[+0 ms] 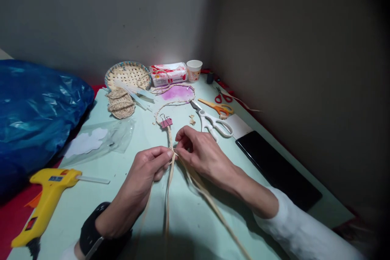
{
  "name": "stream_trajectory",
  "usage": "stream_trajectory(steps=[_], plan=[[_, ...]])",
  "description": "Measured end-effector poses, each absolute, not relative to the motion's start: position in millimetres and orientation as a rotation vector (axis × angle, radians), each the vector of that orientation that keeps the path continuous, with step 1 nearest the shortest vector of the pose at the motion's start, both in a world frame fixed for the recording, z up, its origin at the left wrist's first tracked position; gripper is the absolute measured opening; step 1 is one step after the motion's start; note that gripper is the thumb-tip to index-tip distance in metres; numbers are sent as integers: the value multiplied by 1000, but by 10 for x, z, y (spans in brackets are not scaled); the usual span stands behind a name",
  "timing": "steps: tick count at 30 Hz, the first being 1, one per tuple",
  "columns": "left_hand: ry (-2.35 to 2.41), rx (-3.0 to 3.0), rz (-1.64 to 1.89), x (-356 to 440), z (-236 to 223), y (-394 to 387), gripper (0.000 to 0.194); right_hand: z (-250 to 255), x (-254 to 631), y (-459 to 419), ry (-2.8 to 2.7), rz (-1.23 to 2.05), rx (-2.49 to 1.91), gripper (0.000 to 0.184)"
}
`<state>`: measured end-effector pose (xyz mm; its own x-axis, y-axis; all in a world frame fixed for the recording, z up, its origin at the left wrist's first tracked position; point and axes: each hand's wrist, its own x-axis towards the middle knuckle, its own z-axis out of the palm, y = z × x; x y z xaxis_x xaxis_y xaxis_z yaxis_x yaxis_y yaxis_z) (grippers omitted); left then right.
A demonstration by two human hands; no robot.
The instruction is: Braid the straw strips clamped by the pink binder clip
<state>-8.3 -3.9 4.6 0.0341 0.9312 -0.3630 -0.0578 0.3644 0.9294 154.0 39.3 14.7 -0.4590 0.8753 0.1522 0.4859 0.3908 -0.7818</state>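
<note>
A braid of pale, straw-like strands [170, 136] runs down the middle of the table, with a pink binder clip [166, 122] clamped across it. Below the clip, my left hand [152, 162] pinches the braid's lower end between thumb and forefinger. My right hand [199, 148] is closed at the same spot from the right, its fingertips around the strands. Loose strand ends [210, 201] fan out toward me, some under my right forearm and others hanging below my left fingers. Past the clip, the finished braid [158, 109] curves away in a loop.
White-handled scissors [210, 122], orange scissors [217, 107] and a black tablet-like slab [277, 168] lie on the right. A yellow glue gun [50, 195], a plastic bag [100, 140] and a twine bundle [121, 102] are on the left. Behind stand a woven basket [128, 74] and paper cup [194, 71].
</note>
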Motion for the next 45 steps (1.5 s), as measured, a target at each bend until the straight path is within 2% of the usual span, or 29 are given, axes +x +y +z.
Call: stream_trajectory(steps=[7,12,19,33,36,42,45], plan=[[1357,950,952,-37,27,-61,26,102,1567,388,-1893,1215,-1174,8],[1353,946,979,-37,26,-63,24,111,1574,318,-1819,1399,-1115,20],[1352,955,971,-27,23,-45,25,72,1584,321,-1739,1448,-1105,15],[1489,1075,941,3,-1,-68,26,71,1517,278,-1838,1195,-1238,10],[1501,1030,953,18,6,-69,24,51,1529,271,-1820,1269,-1213,11],[1497,1026,986,39,25,-88,22,95,1587,329,-1651,1620,-1115,8],[1476,1023,995,44,29,-91,22,142,1605,341,-1616,1628,-1108,14]])
